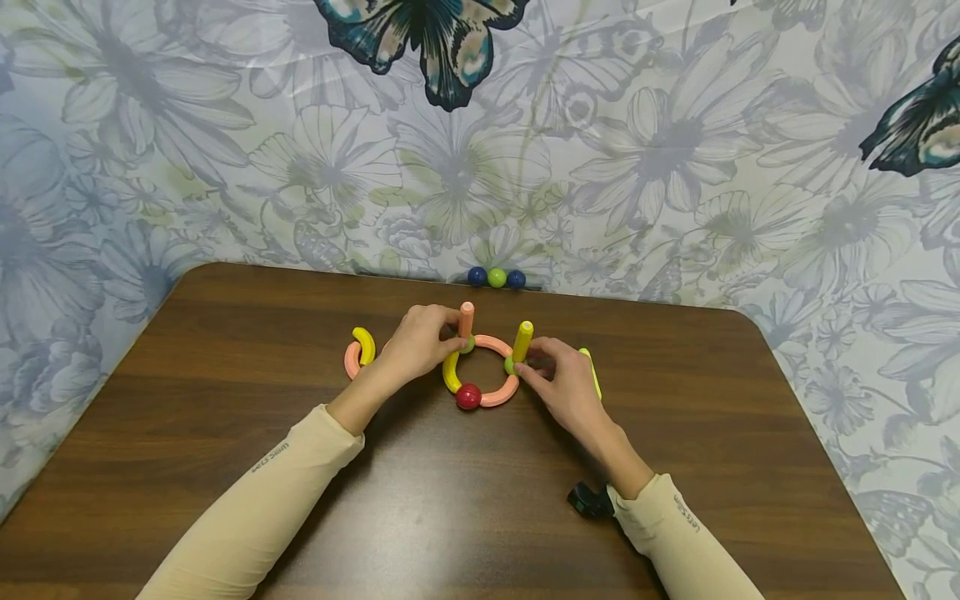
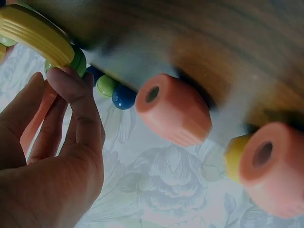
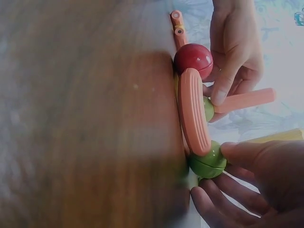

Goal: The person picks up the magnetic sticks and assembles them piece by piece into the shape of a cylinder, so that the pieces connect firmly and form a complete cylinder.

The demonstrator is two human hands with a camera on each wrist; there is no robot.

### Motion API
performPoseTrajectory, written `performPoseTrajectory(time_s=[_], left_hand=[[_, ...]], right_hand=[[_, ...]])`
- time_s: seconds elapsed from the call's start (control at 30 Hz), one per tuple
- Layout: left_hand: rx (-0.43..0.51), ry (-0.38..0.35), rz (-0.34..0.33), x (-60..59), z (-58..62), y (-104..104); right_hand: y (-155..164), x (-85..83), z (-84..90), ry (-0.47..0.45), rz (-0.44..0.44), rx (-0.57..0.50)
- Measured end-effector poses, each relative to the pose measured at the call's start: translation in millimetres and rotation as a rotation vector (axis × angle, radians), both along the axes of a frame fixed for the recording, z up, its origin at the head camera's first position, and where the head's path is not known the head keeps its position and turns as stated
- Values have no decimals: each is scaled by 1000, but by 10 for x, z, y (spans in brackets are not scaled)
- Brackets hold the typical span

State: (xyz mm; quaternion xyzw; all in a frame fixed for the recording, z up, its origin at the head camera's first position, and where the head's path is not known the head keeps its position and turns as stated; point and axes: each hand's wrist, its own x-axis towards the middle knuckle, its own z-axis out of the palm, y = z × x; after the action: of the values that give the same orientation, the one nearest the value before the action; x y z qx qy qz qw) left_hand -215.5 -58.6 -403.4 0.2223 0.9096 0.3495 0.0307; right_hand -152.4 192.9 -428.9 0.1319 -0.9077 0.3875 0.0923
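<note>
A ring of curved sticks and balls lies on the table: a yellow curved stick [image 1: 451, 372], salmon curved sticks [image 1: 500, 393], a red ball [image 1: 468, 397] and two green balls. At the ring's far left, my left hand [image 1: 420, 342] pinches one green ball [image 3: 209, 109] at the foot of an upright salmon rod [image 1: 467, 318]. Thumb and fingers of my right hand [image 1: 566, 383] grip the other green ball [image 3: 208, 161] on the ring's right side. From that ball a yellow rod [image 1: 522, 342] stands up, leaning slightly right; the fingers partly hide its base in the right wrist view.
Two blue balls with a green ball [image 1: 497, 278] between them sit at the table's back edge. Loose yellow [image 1: 365, 344] and salmon curved sticks [image 1: 351, 360] lie left of my left hand. A bright green stick [image 1: 591, 372] lies behind my right hand. Patterned cloth hangs behind the table.
</note>
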Motion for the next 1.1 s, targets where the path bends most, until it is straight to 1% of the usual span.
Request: performPoseTrajectory(time_s=[0.17,0.37,0.57,0.67,0.9,1.1], left_hand=[[28,-35,6,-30,0,-9],[14,-62,10,-31,13,7],[-5,-47,6,-13,14,8],[-19,-39,2,-8,10,8],[-52,-54,-5,-7,7,19],[-65,-62,-5,-9,-2,35]], right_hand=[[9,-5,4,-12,0,-4],[44,-17,10,-25,-4,-4],[66,-44,5,-22,13,-23],[67,-48,11,-9,23,-10],[65,-53,30,6,27,17],[83,-70,10,3,32,23]])
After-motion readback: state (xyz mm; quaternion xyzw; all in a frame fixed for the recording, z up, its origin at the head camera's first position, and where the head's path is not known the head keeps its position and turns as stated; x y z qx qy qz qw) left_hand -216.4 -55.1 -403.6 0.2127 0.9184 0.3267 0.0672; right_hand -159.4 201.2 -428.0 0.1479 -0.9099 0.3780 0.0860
